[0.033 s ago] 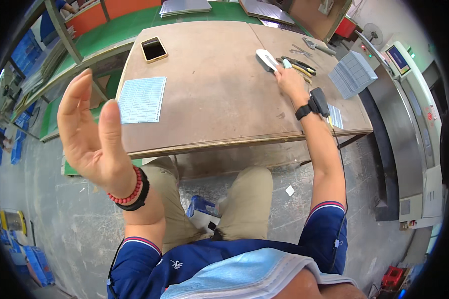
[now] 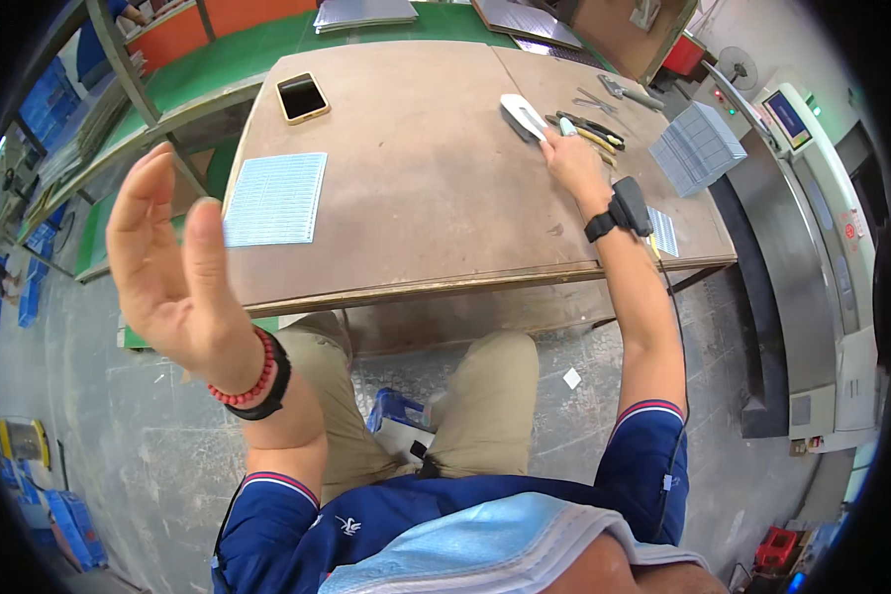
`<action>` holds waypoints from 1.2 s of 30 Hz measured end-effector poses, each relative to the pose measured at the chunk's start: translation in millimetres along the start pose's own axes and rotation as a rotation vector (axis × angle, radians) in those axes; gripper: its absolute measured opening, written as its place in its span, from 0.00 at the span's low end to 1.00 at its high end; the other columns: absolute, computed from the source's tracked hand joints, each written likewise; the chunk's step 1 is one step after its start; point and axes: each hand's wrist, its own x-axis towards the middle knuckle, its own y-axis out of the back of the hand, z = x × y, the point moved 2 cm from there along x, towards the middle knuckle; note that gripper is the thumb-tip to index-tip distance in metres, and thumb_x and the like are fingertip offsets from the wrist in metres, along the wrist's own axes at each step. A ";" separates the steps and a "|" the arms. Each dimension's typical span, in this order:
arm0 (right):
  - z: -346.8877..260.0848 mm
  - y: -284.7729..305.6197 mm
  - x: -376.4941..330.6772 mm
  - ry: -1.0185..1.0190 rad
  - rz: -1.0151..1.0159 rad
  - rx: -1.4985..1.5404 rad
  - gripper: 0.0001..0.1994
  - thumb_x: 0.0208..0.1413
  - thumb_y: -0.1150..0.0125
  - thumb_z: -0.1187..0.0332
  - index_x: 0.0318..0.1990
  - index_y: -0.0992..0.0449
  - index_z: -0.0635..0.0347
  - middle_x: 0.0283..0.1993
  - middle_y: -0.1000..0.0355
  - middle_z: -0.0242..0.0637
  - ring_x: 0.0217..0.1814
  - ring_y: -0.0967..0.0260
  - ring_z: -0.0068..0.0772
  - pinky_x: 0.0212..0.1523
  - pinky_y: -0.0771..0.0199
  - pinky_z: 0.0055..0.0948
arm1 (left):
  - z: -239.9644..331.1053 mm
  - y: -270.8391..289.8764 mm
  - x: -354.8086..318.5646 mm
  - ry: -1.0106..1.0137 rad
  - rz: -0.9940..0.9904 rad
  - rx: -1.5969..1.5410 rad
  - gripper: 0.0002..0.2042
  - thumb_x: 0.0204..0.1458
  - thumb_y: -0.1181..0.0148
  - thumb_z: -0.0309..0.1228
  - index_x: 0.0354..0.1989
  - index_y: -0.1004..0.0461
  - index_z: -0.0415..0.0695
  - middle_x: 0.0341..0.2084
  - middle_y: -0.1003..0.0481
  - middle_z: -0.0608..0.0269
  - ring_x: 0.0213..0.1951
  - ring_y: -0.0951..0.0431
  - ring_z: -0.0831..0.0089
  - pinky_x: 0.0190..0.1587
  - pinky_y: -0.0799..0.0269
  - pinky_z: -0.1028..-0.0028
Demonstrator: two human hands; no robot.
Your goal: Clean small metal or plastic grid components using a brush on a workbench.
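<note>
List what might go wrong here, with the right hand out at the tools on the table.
1. The right hand reaches among hand tools near the white tool; fingers could catch on a sharp end, though which tool it grips cannot be told.
2. The wrist device sits close to the small grid sheet at the table edge and might sweep it off.
3. The left hand is raised, empty, steadying nothing.
</note>
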 end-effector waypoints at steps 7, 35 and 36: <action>-15.0 10.3 -26.6 0.046 0.009 0.067 0.18 0.62 0.49 0.54 0.54 0.26 0.49 0.35 0.25 0.53 0.33 0.25 0.54 0.33 0.24 0.46 | -29.1 33.7 4.0 0.118 0.073 0.157 0.12 0.60 0.47 0.23 0.50 0.28 0.31 0.49 0.25 0.51 0.53 0.25 0.67 0.59 0.32 0.71; 178.7 -30.7 -8.5 -0.272 0.045 -0.134 0.13 0.56 0.42 0.61 0.40 0.22 0.62 0.34 0.26 0.56 0.40 0.26 0.58 0.41 0.26 0.49 | -60.7 28.8 3.8 0.132 0.044 0.170 0.10 0.60 0.45 0.23 0.47 0.25 0.33 0.44 0.22 0.54 0.48 0.23 0.72 0.54 0.31 0.76; 184.7 -34.9 -12.4 -0.243 0.121 -0.116 0.16 0.56 0.41 0.57 0.41 0.20 0.61 0.35 0.24 0.54 0.42 0.26 0.57 0.42 0.26 0.49 | -62.8 28.5 3.1 0.141 0.040 0.211 0.10 0.60 0.45 0.23 0.47 0.25 0.33 0.44 0.22 0.55 0.48 0.23 0.72 0.54 0.31 0.75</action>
